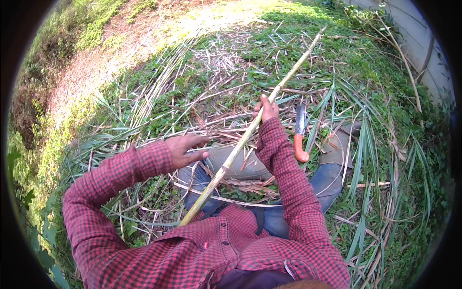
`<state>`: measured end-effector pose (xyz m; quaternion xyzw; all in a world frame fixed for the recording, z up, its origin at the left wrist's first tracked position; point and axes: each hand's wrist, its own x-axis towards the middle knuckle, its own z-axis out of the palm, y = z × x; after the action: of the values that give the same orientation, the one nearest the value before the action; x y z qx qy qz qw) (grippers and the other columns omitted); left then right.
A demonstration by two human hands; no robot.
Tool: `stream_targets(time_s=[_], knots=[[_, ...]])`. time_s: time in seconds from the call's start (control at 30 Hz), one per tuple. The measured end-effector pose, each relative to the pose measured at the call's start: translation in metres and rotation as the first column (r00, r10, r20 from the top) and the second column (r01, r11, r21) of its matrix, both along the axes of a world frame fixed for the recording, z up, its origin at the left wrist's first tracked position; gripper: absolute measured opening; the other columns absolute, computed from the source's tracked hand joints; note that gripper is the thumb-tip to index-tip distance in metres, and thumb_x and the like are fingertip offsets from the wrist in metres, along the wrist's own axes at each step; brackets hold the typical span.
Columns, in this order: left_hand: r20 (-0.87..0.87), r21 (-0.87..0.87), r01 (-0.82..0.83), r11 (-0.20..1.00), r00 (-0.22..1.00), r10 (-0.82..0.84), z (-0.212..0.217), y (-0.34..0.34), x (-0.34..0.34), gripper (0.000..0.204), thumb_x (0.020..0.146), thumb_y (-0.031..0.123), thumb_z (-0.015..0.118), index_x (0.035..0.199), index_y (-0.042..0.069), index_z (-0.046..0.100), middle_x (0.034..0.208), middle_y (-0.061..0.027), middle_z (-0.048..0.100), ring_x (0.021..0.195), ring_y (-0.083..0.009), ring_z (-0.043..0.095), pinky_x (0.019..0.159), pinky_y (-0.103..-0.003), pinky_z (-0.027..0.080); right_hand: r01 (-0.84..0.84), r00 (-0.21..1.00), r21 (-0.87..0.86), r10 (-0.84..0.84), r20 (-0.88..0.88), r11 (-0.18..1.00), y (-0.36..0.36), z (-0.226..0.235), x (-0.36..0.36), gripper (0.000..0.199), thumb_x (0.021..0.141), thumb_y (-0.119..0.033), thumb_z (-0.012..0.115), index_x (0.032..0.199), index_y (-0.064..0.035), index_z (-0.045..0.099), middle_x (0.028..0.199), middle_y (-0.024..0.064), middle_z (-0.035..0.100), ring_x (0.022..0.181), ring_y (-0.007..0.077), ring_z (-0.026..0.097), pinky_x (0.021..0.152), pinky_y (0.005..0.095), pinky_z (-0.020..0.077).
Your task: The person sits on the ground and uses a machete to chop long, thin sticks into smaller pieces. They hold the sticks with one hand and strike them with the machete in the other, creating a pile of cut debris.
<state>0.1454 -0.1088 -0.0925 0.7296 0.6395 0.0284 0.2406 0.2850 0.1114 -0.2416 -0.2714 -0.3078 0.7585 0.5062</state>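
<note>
A long yellow-green cane stalk (250,130) slants across my lap, from my waist up toward the far right. My right hand (267,109) is wrapped round it at about the middle. To the left of the stalk, my left hand (186,149) is held apart from it, fingers stretched and thumb spread, with nothing in it. A knife with a broad dark blade and an orange handle (301,147) lies by my right forearm, its blade pointing away from me.
My bent legs in blue trousers (327,183) frame the lap, with dry peelings (248,186) between them. Several thin cane stalks (161,79) lie at the far left. Long green leaves (368,168) spread over the grass on the right. A pale wall (418,43) stands at the far right.
</note>
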Motion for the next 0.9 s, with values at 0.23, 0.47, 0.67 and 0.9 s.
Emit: stream_targets(time_s=[0.23, 0.47, 0.67, 0.9], knots=[[0.253, -0.597, -0.518, 0.613, 0.604, 0.756, -0.017, -0.159, 0.015, 0.052, 0.091, 0.036, 0.043, 0.127, 0.0, 0.037, 0.113, -0.0144, 0.054, 0.101, -0.0206, 0.053, 0.088, -0.033, 0.042, 0.119, 0.94, -0.06, -0.093, 0.328, 0.991, 0.096, 0.021, -0.011, 0.041, 0.084, -0.031, 0.055, 0.1, 0.0054, 0.045, 0.063, 0.0133, 0.056, 0.045, 0.0227, 0.057, 0.041, 0.0333, 0.0487], [0.549, -0.675, -0.435, 0.596, 0.244, 0.799, -0.018, -0.133, 0.058, 0.032, 0.092, 0.036, 0.04, 0.079, 0.007, 0.046, 0.049, 0.0051, 0.029, 0.036, -0.0054, 0.025, 0.034, -0.021, 0.022, 0.232, 0.85, 0.145, -0.273, 0.45, 0.962, 0.185, 0.033, 0.036, 0.059, 0.083, -0.051, 0.047, 0.108, 0.0031, 0.047, 0.082, 0.0163, 0.061, 0.065, 0.023, 0.062, 0.053, 0.0391, 0.051], [0.463, -0.758, -0.275, 0.591, 0.411, 0.785, -0.08, 0.019, -0.003, 0.035, 0.091, 0.043, 0.034, 0.082, 0.011, 0.044, 0.055, 0.0024, 0.039, 0.037, -0.0078, 0.03, 0.033, -0.023, 0.026, -0.317, 0.857, -0.003, 0.288, 0.427, 0.948, 0.059, -0.042, 0.054, 0.058, 0.087, -0.047, 0.043, 0.126, -0.0057, 0.038, 0.109, 0.0175, 0.055, 0.089, 0.0293, 0.059, 0.073, 0.0435, 0.0502], [0.084, -0.043, -0.508, 0.86, 0.856, 0.51, -0.11, 0.116, -0.111, 0.055, 0.085, 0.055, 0.041, 0.075, 0.003, 0.055, 0.054, -0.0017, 0.043, 0.048, -0.013, 0.038, 0.045, -0.028, 0.03, -0.478, 0.685, -0.208, 0.511, 0.519, 0.853, -0.041, -0.131, 0.087, 0.035, 0.085, -0.031, 0.052, 0.107, -0.0035, 0.052, 0.089, 0.0107, 0.063, 0.072, 0.0193, 0.062, 0.06, 0.0336, 0.052]])
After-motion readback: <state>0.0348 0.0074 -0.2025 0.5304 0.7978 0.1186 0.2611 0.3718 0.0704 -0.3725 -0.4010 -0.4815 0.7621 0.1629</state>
